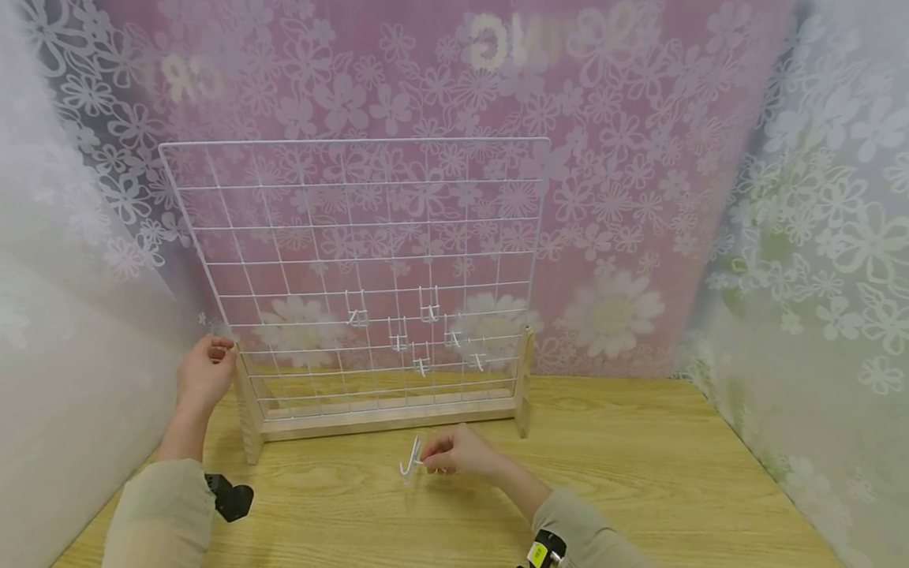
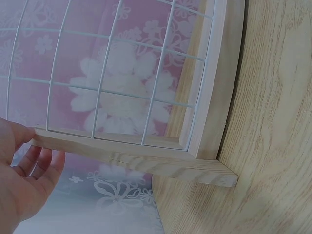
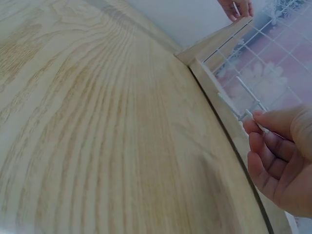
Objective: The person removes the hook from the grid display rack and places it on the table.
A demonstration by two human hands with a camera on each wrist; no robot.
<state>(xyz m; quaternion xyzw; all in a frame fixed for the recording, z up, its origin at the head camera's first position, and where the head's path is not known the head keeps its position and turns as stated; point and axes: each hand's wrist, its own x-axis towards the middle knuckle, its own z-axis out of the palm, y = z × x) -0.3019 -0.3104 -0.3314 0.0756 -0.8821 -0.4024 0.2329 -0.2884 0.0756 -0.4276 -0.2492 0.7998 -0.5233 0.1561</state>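
The right hand (image 1: 461,454) is pinching 1 white wire hook (image 1: 410,461) between its fingers (image 3: 257,127) just above the wooden surface (image 1: 639,473), at 6 o'clock of the wire grid rack (image 1: 355,237), while the left hand (image 1: 204,371) is gripping the rack's wooden post (image 1: 245,402) at 9 o'clock, fingers curling around it.

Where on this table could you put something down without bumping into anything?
The wooden table lies bare to the right of the wire grid rack, out to the flowered screen, and near its front edge between the two sleeves. It is crowded by the rack's base: the right hand pinches a white hook there, and the left hand holds the rack's left post.
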